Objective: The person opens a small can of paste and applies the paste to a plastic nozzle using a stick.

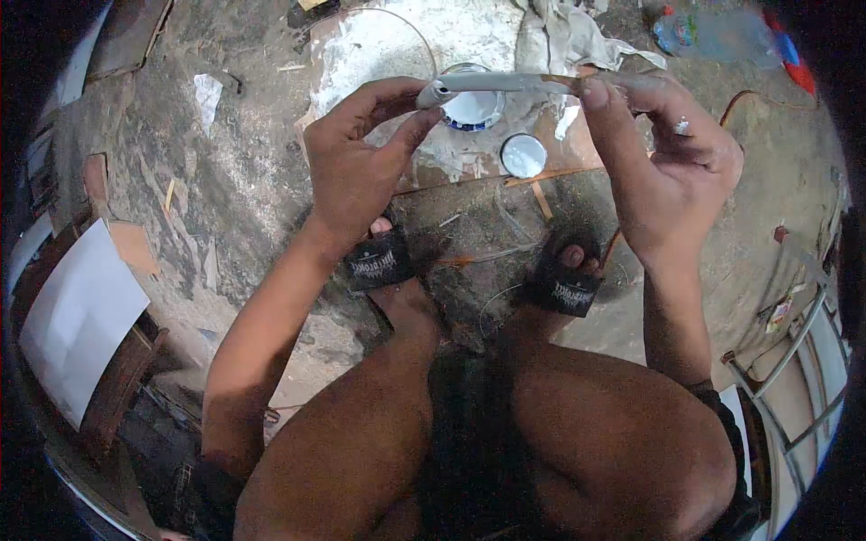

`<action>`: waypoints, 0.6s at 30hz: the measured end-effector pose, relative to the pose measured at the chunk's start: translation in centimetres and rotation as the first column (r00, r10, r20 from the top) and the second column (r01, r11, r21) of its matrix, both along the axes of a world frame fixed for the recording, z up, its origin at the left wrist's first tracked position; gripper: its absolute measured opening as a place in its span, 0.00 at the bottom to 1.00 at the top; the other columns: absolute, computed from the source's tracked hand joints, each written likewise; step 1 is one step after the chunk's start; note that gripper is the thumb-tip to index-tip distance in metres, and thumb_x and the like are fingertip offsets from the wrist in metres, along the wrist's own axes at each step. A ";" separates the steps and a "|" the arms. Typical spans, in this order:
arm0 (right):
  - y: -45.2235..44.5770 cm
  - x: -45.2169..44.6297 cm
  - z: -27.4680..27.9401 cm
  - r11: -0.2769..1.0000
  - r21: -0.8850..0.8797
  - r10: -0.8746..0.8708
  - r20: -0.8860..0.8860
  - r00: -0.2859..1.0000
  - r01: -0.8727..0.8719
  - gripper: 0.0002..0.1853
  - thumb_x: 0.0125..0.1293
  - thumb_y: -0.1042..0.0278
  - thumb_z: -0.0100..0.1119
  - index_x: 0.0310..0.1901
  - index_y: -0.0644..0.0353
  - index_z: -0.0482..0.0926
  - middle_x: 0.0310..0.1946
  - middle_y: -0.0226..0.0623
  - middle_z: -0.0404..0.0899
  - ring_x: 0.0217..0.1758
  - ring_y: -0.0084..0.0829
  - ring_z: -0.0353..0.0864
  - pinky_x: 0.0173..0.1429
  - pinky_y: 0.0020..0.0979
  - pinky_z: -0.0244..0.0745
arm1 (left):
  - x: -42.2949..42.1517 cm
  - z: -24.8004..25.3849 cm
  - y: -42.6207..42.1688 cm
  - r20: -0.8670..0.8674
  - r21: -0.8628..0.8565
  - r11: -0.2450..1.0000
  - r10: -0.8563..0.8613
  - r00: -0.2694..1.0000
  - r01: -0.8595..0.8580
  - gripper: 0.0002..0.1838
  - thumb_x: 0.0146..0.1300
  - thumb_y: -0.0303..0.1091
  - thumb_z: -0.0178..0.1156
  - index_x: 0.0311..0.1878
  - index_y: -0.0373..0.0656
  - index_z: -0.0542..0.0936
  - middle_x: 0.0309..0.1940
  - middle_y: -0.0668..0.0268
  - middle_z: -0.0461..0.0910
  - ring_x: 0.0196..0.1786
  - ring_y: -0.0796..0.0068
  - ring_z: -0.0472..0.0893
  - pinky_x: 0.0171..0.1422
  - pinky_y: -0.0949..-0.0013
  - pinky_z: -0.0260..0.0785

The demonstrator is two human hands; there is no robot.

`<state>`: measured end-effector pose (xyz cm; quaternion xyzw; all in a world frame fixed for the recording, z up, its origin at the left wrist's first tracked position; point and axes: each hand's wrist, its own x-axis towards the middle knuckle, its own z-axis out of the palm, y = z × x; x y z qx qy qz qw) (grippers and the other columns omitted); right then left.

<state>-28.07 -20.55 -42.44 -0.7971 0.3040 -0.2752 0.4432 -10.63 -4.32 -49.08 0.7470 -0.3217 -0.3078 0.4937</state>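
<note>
A slim, pale grey piece [501, 83] is held up level between my hands, above an open tin of white paint [474, 108]. My left hand [365, 149] pinches its left end between thumb and fingers. At the right, my right hand [672, 162] has its thumb and fingers closed on the other end, where a thin brownish tip shows; whether that tip is a separate tool I cannot tell. White specks mark a finger of my right hand. Just below the tin lies a round lid [524, 155] coated in white.
A white-splattered board [361, 54] lies under the tin, with a whitish cloth [577, 36] behind. Clear plastic bottles [722, 38] are at the back right. A white panel [83, 316] stands left, a metal frame [798, 379] right. My sandalled feet are below the board.
</note>
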 end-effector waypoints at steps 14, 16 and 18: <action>0.1 0.1 0.3 1.000 -0.028 -0.004 -0.004 1.000 0.004 0.03 0.64 0.80 0.69 0.36 0.69 0.85 0.32 0.32 0.82 0.35 0.18 0.76 0.40 0.20 0.68 | 0.1 0.1 -0.1 0.059 -0.032 0.999 -0.016 0.998 0.018 0.13 0.61 0.24 0.71 0.50 0.36 0.85 0.43 0.62 0.88 0.48 0.75 0.87 0.55 0.72 0.79; 0.1 0.1 0.4 0.998 -0.057 0.001 -0.002 1.000 -0.001 0.02 0.63 0.80 0.69 0.36 0.69 0.85 0.31 0.33 0.82 0.35 0.18 0.76 0.40 0.20 0.68 | 0.1 0.3 -0.1 0.061 -0.026 1.000 -0.015 0.998 0.016 0.13 0.61 0.24 0.71 0.50 0.37 0.85 0.43 0.62 0.88 0.48 0.75 0.87 0.55 0.72 0.79; 0.1 0.2 0.2 0.998 -0.061 0.014 0.025 1.000 -0.013 0.02 0.63 0.81 0.69 0.36 0.69 0.85 0.31 0.33 0.83 0.35 0.18 0.76 0.40 0.20 0.68 | 0.1 0.4 -0.1 0.057 -0.016 1.000 -0.012 0.998 0.013 0.13 0.61 0.24 0.71 0.50 0.37 0.85 0.43 0.63 0.88 0.48 0.75 0.87 0.55 0.71 0.79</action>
